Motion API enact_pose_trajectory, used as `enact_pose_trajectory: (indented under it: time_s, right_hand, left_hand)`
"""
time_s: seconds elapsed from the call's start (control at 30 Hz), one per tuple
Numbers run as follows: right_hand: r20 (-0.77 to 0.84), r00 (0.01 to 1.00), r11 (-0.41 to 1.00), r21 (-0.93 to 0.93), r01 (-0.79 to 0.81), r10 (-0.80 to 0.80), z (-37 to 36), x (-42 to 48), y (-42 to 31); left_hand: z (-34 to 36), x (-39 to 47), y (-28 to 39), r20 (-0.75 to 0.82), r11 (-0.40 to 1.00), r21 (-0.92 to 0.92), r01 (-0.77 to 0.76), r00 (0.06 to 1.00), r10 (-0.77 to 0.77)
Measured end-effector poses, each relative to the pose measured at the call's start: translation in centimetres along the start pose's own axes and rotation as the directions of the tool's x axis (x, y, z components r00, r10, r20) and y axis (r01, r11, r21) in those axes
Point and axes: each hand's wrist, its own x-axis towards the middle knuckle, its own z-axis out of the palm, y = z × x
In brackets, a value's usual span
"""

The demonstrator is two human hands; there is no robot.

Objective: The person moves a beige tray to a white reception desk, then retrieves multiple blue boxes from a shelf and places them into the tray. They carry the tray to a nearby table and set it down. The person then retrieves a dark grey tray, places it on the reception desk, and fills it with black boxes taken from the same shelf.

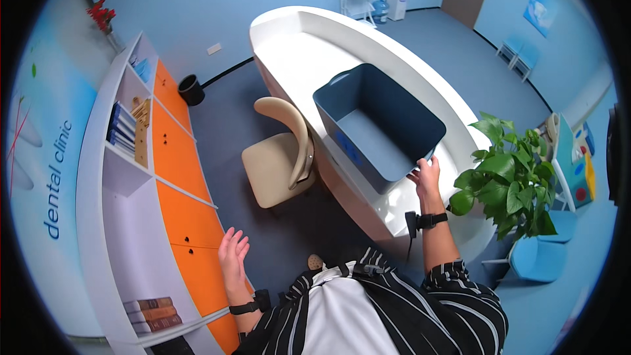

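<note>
A dark blue-grey plastic storage bin (345,150) stands on the worktop of a white curved reception desk (300,66). No contents show inside it. At the bin's near right end, my right hand (428,175) grips the rim or handle, with the fingers partly hidden behind the edge. My left hand (233,256) is raised in the air with fingers extended and holds nothing. It is nearest the orange cabinet doors (190,217) of a shelf unit on the left. Each of my wrists wears a black strap with a small device.
A beige chair (276,167) stands against the desk's inner side. The white shelf unit (123,202) holds binders (121,130) and several books (154,314). A leafy potted plant (510,172) rises at the desk's right end. Beyond the chair is a black waste bin (191,90).
</note>
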Motion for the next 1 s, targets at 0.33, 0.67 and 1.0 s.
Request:
enact_pose_trajectory:
  time_s: [0.33, 0.67, 1.0]
  right_hand:
    - [-0.244, 0.969, 0.999, -0.015, -0.033, 0.028, -5.0, 5.4, 1.1]
    - [-0.531, 0.812, 0.905, -0.425, -0.006, -0.243, -10.7, 6.9, 2.9]
    - [0.39, 0.81, 0.315, -0.778, 0.544, -0.437, 3.1, 2.3, -3.8]
  left_hand:
    - [3.6, 8.9, 2.5, 0.121, 0.997, 0.067, 0.045, 0.991, -0.053]
    - [12.3, 15.2, 4.6, 0.307, 0.98, 0.199, 0.022, 0.948, -0.084]
    - [12.3, 16.1, 4.5, 0.275, 0.98, 0.197, 0.042, 0.957, -0.096]
